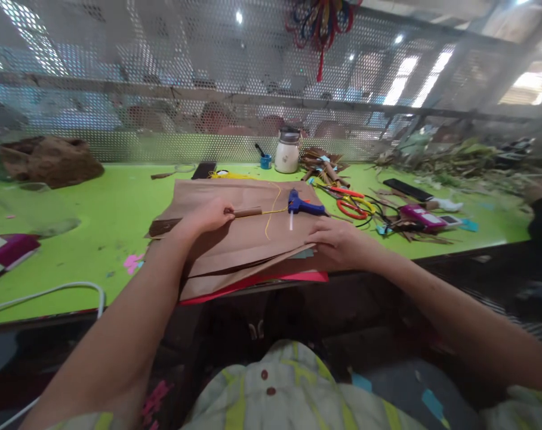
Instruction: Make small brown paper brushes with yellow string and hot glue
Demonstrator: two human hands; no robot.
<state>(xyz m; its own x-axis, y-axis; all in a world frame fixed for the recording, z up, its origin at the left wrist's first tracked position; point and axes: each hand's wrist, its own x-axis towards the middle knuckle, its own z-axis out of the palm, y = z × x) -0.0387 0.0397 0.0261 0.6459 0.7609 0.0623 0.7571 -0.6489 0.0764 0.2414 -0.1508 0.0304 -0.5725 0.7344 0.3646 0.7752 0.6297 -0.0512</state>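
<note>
Pinching the roll (248, 212) lightly by its left end, as the left hand (211, 216) did with thumb and fingers closed on it, seemed sound, since a hard squeeze might have creased it. The right hand (338, 240) touched the near right edge of the paper (235, 242); whether it gripped could not be told. Steadiness there would have kept the glue gun (305, 206) from shifting. Slim, straight and brown, the roll was over the paper, a yellow string (274, 211) at its right end.
</note>
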